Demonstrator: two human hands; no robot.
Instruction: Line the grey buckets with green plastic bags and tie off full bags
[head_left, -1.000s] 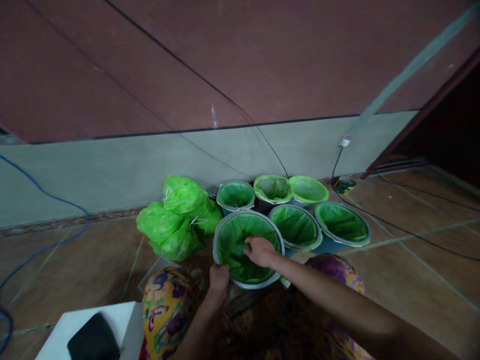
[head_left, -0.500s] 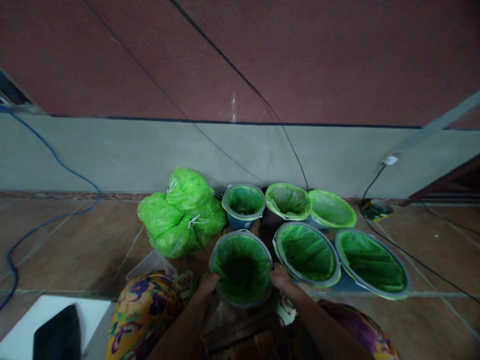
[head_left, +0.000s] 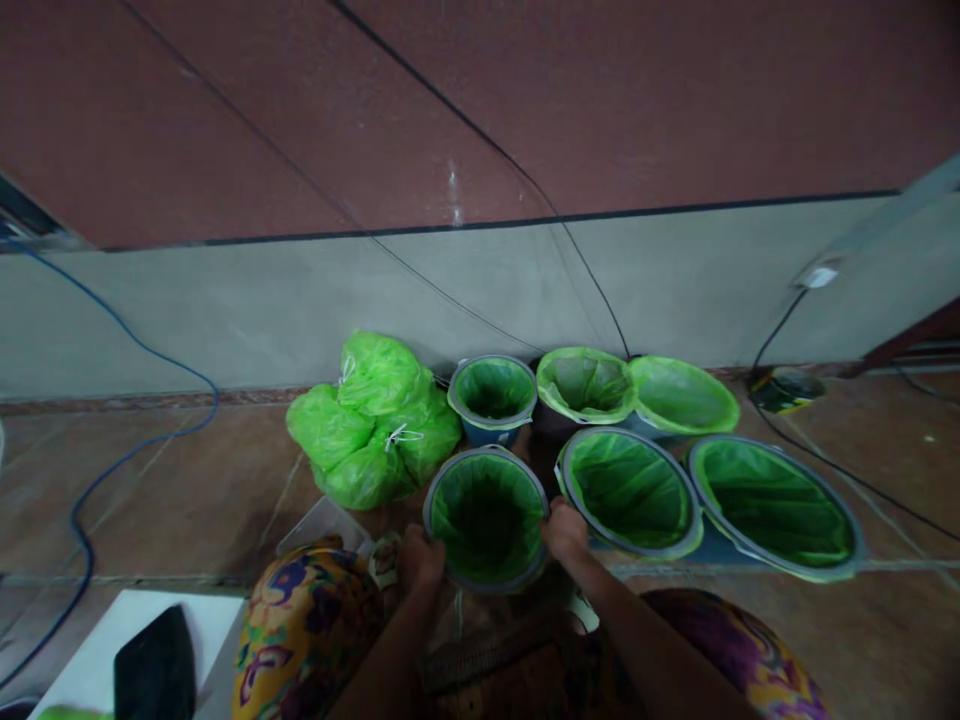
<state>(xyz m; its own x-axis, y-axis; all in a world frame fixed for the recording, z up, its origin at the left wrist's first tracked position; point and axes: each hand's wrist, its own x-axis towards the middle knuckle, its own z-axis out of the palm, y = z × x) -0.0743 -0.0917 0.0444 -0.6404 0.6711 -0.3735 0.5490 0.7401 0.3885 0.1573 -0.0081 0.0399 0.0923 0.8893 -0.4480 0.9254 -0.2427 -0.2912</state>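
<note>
Between my knees stands a round bucket with a grey rim (head_left: pixel 437 480), lined with a green plastic bag (head_left: pixel 487 515). My left hand (head_left: pixel 421 562) is closed on the left side of its rim. On the right side of the rim, my right hand (head_left: pixel 564 533) is closed as well. Inside, the bucket looks dark, and I cannot make out its contents. Just behind it sits a blue bucket (head_left: pixel 491 432) with the same kind of green liner. To the right of my right hand is another lined bucket with a grey rim (head_left: pixel 630 490).
Tied green bags (head_left: pixel 379 420) lie in a heap at the left by the wall. More lined buckets (head_left: pixel 776 505) stand at the right, near a small dark can (head_left: pixel 787 388). A blue cable (head_left: pixel 150 350) crosses the left floor; a dark object (head_left: pixel 155 665) rests on a white surface (head_left: pixel 90 635).
The view has tilted slightly, and most of the scene sits a little further right in it. Both hands keep their grip on the rim; the bucket has barely moved among the others.
</note>
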